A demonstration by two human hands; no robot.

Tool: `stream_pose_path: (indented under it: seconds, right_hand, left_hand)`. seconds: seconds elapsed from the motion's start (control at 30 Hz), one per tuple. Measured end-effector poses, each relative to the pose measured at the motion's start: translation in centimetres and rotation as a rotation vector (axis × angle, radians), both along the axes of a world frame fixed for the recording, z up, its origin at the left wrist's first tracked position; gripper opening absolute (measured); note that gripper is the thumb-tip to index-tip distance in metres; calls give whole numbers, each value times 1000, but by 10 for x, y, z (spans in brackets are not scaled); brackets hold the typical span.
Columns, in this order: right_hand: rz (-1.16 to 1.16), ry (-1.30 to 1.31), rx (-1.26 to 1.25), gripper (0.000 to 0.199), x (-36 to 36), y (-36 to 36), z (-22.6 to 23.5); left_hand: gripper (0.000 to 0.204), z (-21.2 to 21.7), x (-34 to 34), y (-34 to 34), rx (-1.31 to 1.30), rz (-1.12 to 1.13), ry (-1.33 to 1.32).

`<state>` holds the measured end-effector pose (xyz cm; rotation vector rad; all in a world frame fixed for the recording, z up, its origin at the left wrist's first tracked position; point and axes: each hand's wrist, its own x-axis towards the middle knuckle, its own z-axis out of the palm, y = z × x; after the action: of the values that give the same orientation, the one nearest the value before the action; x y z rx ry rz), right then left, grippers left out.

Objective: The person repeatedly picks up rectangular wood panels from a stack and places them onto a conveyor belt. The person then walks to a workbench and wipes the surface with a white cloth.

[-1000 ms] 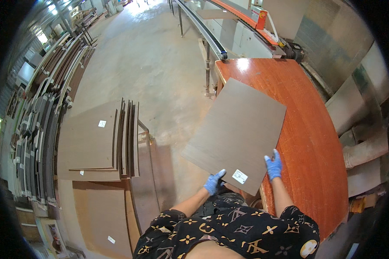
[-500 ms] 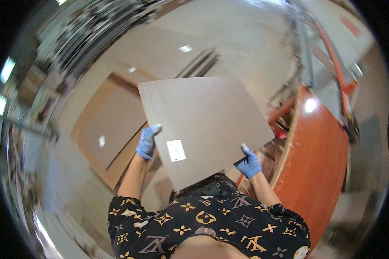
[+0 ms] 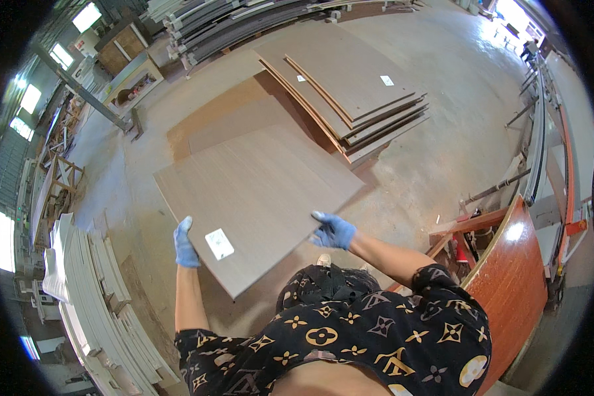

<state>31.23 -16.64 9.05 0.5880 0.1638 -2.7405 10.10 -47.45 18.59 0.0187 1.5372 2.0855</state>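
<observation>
A flat grey-brown wood panel [image 3: 257,191] with a white label [image 3: 219,244] near its close corner is carried between my two gloved hands. My left hand [image 3: 186,244], in a blue glove, grips the panel's left edge with the thumb on top. On the right edge, my right hand [image 3: 334,231] holds on the same way, fingers hidden partly beneath. Beyond the carried panel lies a stack of similar panels [image 3: 363,72] on the floor, some edges showing brown. A flat brown sheet [image 3: 198,112] is partly covered by the panel I hold.
Long boards [image 3: 237,26] are piled at the back. White curved strips [image 3: 105,303] lie at the lower left. A glossy red-brown board [image 3: 515,277] leans at my right, near a wooden frame [image 3: 475,224]. A slanted post [image 3: 79,86] stands far left.
My view has swung right, bringing the panel stack into clearer sight. Both hands still grip the panel, which now sits further left in the view.
</observation>
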Motion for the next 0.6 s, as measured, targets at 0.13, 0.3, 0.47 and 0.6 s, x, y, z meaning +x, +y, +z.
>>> stream_pose_path:
  seconds: [0.13,0.3,0.47,0.6]
  right_hand:
    - [-97,-152,133,16,-71,13,-43]
    - [-24,38,289,17,-62,-3,-18]
    - [-112,-99,744,30,60,61,-7]
    - [-565,-402,645,22,190,133,-32]
  left_hand:
    - [48,-62,-81,26,-91,88,107]
    - [48,-120,-198,32,-67,161,-22]
    - [46,-138,-179,118,-528,162,497]
    - [23,-156,-54,178,-338,-168,-40]
